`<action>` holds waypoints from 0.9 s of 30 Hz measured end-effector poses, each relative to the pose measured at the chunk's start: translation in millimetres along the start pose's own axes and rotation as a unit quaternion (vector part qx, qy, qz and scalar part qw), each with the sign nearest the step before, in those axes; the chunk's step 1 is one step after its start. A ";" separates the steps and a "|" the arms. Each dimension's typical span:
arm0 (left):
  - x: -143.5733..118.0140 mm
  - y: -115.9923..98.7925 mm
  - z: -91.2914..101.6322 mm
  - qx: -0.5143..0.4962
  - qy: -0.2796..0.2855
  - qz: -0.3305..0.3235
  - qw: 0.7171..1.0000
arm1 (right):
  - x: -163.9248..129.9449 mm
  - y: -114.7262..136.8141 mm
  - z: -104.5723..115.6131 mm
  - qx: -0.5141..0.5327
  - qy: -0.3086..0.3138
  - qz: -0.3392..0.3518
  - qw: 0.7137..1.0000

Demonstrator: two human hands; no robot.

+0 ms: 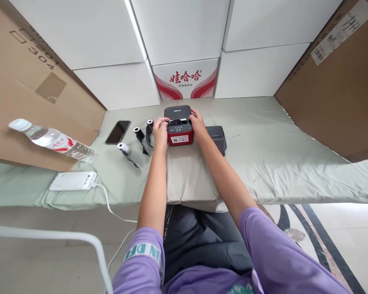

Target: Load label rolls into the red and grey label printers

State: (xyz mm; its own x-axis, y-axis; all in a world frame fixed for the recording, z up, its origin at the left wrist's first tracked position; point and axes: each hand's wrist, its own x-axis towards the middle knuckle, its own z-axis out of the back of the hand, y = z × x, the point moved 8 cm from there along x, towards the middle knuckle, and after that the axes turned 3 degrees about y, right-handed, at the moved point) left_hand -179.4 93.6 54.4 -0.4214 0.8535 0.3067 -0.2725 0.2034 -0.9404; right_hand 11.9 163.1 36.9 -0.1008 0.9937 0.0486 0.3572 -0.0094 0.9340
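A small red and black portable printer [180, 139] stands on the cloth-covered surface in front of me, its dark lid [178, 112] tilted back. My left hand [160, 130] grips its left side, fingers curled over the top edge. On the opposite side, my right hand [197, 122] holds the printer with the thumb near the opening. Something black and crumpled lies in the opening; I cannot make out what it is. Left of the printer are a white paper roll [123, 148] and dark rolls [138, 132] with loose strips. A black device [217, 138] lies beside my right wrist.
A phone [118, 132], a water bottle [55, 141] and a white power bank [73, 181] with a cable are on the left. Cardboard boxes [334, 94] flank both sides. White boxes [185, 79] form a wall behind. A white bar [49, 232] crosses the lower left.
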 end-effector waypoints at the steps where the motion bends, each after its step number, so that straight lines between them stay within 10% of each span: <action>1: -1.3 -4.1 1.8 0.020 -0.003 -0.016 1.000 | -1.4 0.3 0.2 0.000 -0.004 0.002 1.000; 15: -5.6 -31.3 2.2 0.101 0.019 -0.123 0.987 | 2.4 -10.2 2.4 -0.013 -0.005 0.003 1.000; 27: 13.1 15.7 -9.5 -0.162 0.042 0.058 0.984 | 1.2 -11.6 -0.2 -0.029 0.013 0.028 0.999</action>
State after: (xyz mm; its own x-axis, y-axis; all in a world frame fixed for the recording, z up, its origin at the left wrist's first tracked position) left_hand -180.9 112.5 42.2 -0.3561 0.9139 0.1949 0.0683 0.2335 -0.9700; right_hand 7.5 164.3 26.1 -0.1073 0.9881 0.1099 0.3080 -0.0720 0.9487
